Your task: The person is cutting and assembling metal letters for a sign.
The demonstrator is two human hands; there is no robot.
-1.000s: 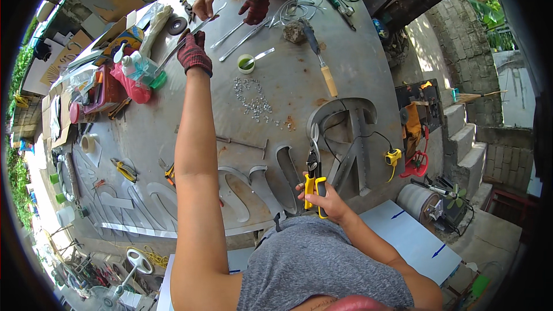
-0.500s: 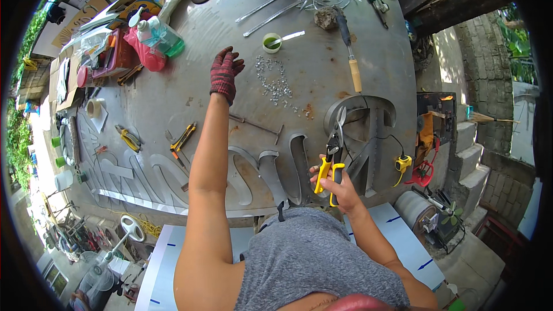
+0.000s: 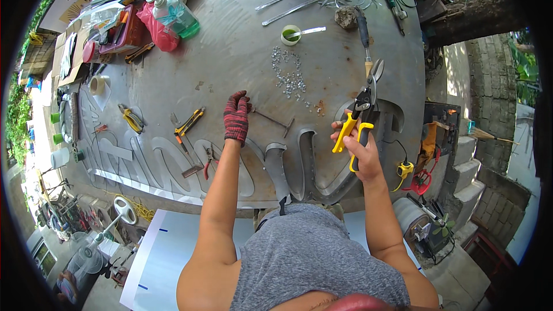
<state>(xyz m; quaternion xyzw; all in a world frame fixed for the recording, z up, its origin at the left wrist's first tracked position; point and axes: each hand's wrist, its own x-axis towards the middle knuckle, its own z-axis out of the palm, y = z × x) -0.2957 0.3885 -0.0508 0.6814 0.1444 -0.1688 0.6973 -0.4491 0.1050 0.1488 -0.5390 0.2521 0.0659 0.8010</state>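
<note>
My left hand (image 3: pixel 236 118), in a red and black knit glove, reaches over the metal table. It looks empty, its fingers loosely bent and apart, next to one end of a thin T-shaped metal rod (image 3: pixel 273 120). Bare, my right hand (image 3: pixel 364 151) grips yellow-handled tin snips (image 3: pixel 363 106), jaws pointing away from me and parted. Under the snips lie curved sheet-metal letter shapes (image 3: pixel 308 164), which run along the near edge. Beyond my hands, small metal bits (image 3: pixel 289 78) are scattered below a round tub of green stuff (image 3: pixel 291 35) with a flat stick across it.
Pliers (image 3: pixel 131 118), orange-handled cutters (image 3: pixel 190 124) and red-handled pliers (image 3: pixel 209 162) lie left of my left arm. A pump bottle (image 3: pixel 175 16) stands at the far left. A soldering iron (image 3: pixel 365 40) rests against a stone (image 3: pixel 346 17). A yellow tape measure (image 3: pixel 405 169) is at the right edge.
My left hand has come back toward me, beside the rod's end. The snips have lifted and moved right and away from me in my right hand. The whole view has shifted slightly.
</note>
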